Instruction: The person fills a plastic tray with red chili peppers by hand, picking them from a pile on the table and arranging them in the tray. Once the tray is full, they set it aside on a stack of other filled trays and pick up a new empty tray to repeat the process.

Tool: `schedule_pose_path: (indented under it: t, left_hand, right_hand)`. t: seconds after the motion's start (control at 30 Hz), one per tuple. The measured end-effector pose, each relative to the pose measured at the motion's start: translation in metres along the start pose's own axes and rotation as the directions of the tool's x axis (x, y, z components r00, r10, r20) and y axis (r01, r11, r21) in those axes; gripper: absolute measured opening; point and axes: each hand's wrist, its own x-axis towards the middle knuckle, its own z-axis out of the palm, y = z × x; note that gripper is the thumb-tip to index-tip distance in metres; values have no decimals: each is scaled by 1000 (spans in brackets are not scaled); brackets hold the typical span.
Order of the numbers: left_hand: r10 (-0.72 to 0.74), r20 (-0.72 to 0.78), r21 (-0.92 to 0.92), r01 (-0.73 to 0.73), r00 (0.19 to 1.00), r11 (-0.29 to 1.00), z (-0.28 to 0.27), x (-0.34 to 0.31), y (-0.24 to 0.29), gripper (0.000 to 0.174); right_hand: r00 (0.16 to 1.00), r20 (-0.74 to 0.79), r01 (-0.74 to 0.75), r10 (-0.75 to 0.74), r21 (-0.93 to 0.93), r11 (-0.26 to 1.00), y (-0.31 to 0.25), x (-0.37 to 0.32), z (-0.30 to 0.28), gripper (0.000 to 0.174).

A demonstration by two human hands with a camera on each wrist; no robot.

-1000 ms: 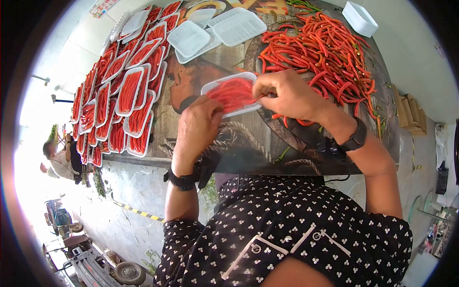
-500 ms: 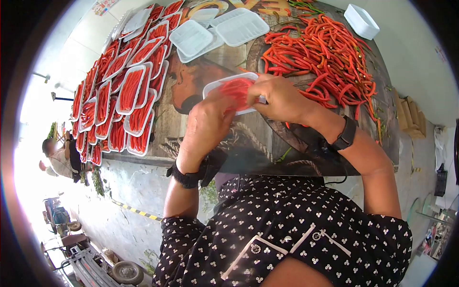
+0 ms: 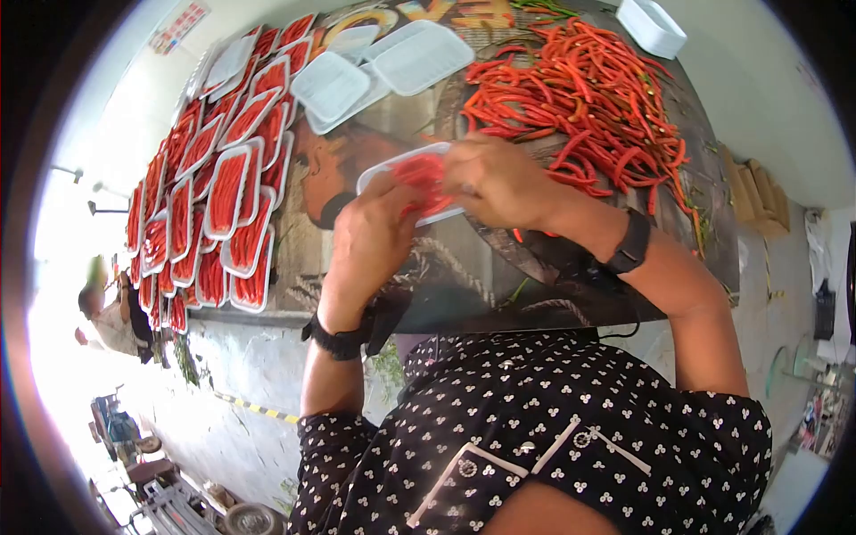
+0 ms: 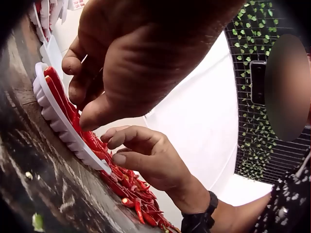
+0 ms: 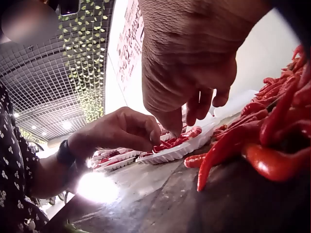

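A white ribbed tray [image 3: 382, 169] with red chillies [image 3: 421, 174] lying lengthwise in it rests on the table before the person. Bent over its left end, the left hand [image 3: 373, 230] touches the chillies with thumb and fingertips. The right hand [image 3: 495, 183] is at the tray's right end, fingers loosely bent and fingertips close over the chillies. In the left wrist view the tray [image 4: 63, 127] shows side-on, and a gap stands between the right thumb and forefinger. From the right wrist, the left fingertips appear right at the tray [image 5: 170, 155].
A big heap of loose red chillies [image 3: 580, 98] covers the table's right side. Filled trays [image 3: 230, 192] are stacked along the left. Empty trays [image 3: 423, 58] lie at the back, and nested white trays [image 3: 653, 27] stand at the back right. Cardboard [image 3: 756, 196] stands beyond the right edge.
The right hand was pinching at the tray's right end a second ago; now its fingers are looser and further in over the chillies. The left hand has moved inward over them. The head view has shifted slightly.
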Motion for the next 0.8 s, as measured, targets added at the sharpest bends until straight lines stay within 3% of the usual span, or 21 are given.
schedule_pose_path:
  t: [0.07, 0.2, 0.43, 0.5, 0.63, 0.7, 0.73, 0.8]
  left_hand:
    - [9, -52, -8, -10, 999, 1000, 1, 2, -1, 21]
    - [13, -40, 22, -12, 999, 1000, 2, 5, 1, 33]
    - [-3, 33, 31, 2, 999, 1000, 2, 7, -1, 29]
    - [9, 18, 38, -9, 1000, 999, 2, 7, -1, 27]
    - [47, -29, 38, -46, 998, 998, 0, 1, -4, 27]
    - [-95, -24, -49, 94, 995, 994, -5, -5, -3, 27]
    - [-96, -26, -51, 94, 995, 994, -7, -6, -2, 27]
    - [-183, 19, -76, 184, 983, 980, -11, -8, 1, 27]
  right_hand:
    - [997, -18, 70, -71, -72, 995, 2, 1, 7, 5]
    - [1000, -4, 5, -5, -100, 995, -4, 2, 9, 3]
    - [997, -50, 43, -50, -133, 990, -2, 2, 13, 3]
    - [998, 63, -15, 21, -98, 995, -2, 1, 6, 5]
    - [983, -29, -181, 179, -103, 978, 1, -11, -57, 6]
    - [951, -91, -307, 295, -180, 935, 13, -33, -93, 7]
    - [903, -32, -420, 427, -261, 869, 16, -42, -111, 7]
    - [846, 9, -488, 533, -391, 780, 29, -64, -124, 6]
